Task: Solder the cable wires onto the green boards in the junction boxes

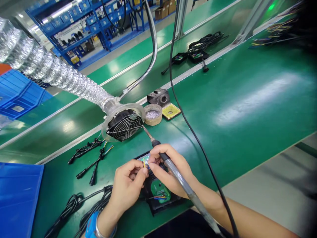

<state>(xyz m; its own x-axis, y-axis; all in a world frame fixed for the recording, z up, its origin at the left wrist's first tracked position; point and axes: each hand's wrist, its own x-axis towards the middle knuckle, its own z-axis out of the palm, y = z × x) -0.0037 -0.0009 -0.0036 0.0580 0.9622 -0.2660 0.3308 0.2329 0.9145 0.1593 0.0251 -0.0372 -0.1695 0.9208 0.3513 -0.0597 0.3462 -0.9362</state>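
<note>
A soldering iron [179,177] rests in my right hand [173,167], its bare tip pointing up and away toward the fan. The fingertips of that hand are closed together near a circuit board. My left hand [130,181] pinches thin coloured wires [144,162], a yellow one showing most plainly. Both hands meet over a black housing [155,210] on the bench. Inside its near half lies a green circuit board [159,191] with several coloured wires attached. Part of a second board [145,159] shows behind my fingers; the rest is hidden.
A fume extractor fan [126,127] on a silver duct [61,74] hangs ahead. Behind the hands are a tin of solder bits [153,114], a yellow sponge tray [170,111] and an iron holder [158,97]. Connector cables [95,163], coiled cables [70,208] and a blue bin [19,198] lie left.
</note>
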